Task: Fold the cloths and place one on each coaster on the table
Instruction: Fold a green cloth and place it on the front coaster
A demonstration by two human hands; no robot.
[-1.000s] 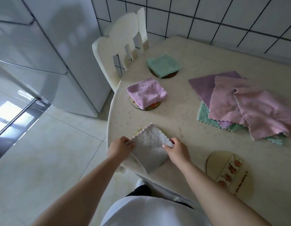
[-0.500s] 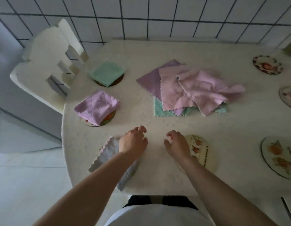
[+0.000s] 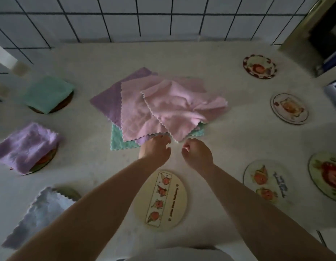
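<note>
A pile of unfolded cloths lies mid-table: a crumpled pink cloth (image 3: pixel 184 110) on top, another pink one (image 3: pixel 135 113), a purple one (image 3: pixel 107 102) and a green one (image 3: pixel 117 142) beneath. My left hand (image 3: pixel 155 147) touches the pile's near edge with its fingertips. My right hand (image 3: pixel 197 153), fingers curled, holds nothing just short of the top pink cloth's near corner. Folded cloths sit on coasters at the left: green (image 3: pixel 47 93), purple (image 3: pixel 26 147) and pale grey (image 3: pixel 43 211). Bare coasters lie between my forearms (image 3: pixel 174 200) and at the right (image 3: pixel 266 183), (image 3: pixel 327 176), (image 3: pixel 289 108), (image 3: pixel 259 66).
The table (image 3: pixel 229 144) backs onto a tiled wall (image 3: pixel 144 19). A white chair back (image 3: pixel 5 59) shows at the far left. A dark opening (image 3: pixel 325 31) and a white-and-blue object (image 3: pixel 334 91) stand at the right edge. The table's near edge runs just below my elbows.
Both hands let go of the pale grey folded cloth on the near-left coaster and moved forward to the near edge of the cloth pile. My view swung right.
</note>
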